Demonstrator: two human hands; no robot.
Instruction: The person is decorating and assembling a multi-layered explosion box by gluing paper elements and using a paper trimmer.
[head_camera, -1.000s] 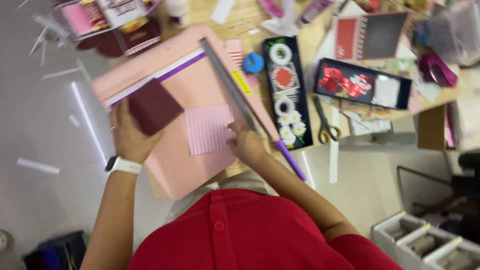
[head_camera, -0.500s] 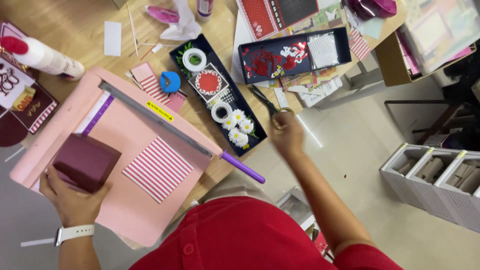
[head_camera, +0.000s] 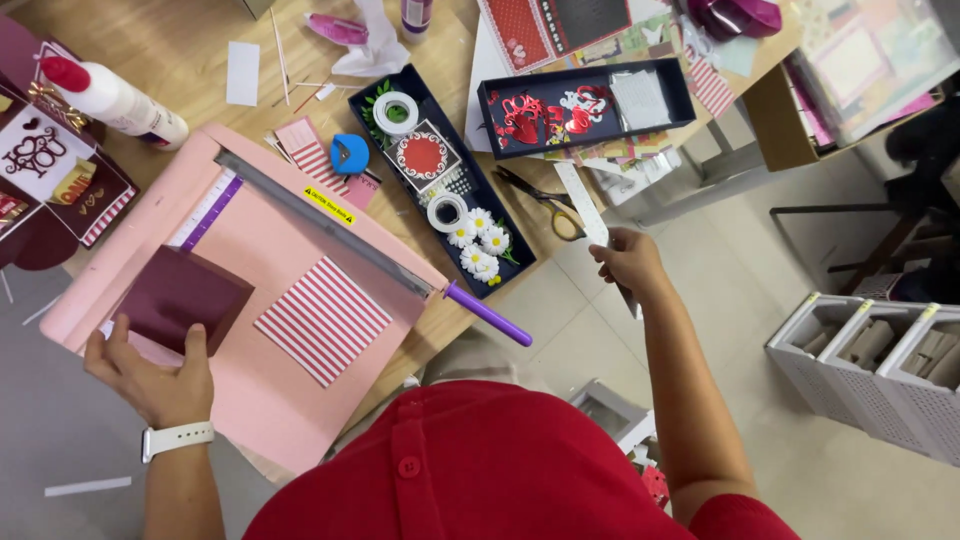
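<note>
A pink paper trimmer (head_camera: 290, 400) with a grey blade arm (head_camera: 320, 232) and purple handle (head_camera: 487, 313) lies on the wooden table. On it rest a red-and-white striped paper square (head_camera: 322, 320) and a dark maroon box (head_camera: 180, 298). My left hand (head_camera: 150, 368) grips the maroon box at its near edge, thumb on top. My right hand (head_camera: 630, 262), out past the table's edge, holds a clear plastic ruler (head_camera: 582, 204) by one end. Scissors (head_camera: 545, 200) lie on the table just left of the ruler.
A long black tray (head_camera: 520, 262) holds tape rolls and paper daisies. A second black tray (head_camera: 680, 95) holds red cut-outs. A glue bottle (head_camera: 110, 97) lies at the far left, a blue tape dispenser (head_camera: 349, 153) beside the trimmer. Grey crates (head_camera: 880, 370) stand on the floor at right.
My right hand left the striped paper, reached to the table's right edge by the scissors and now holds the ruler. My left hand stays on the maroon box.
</note>
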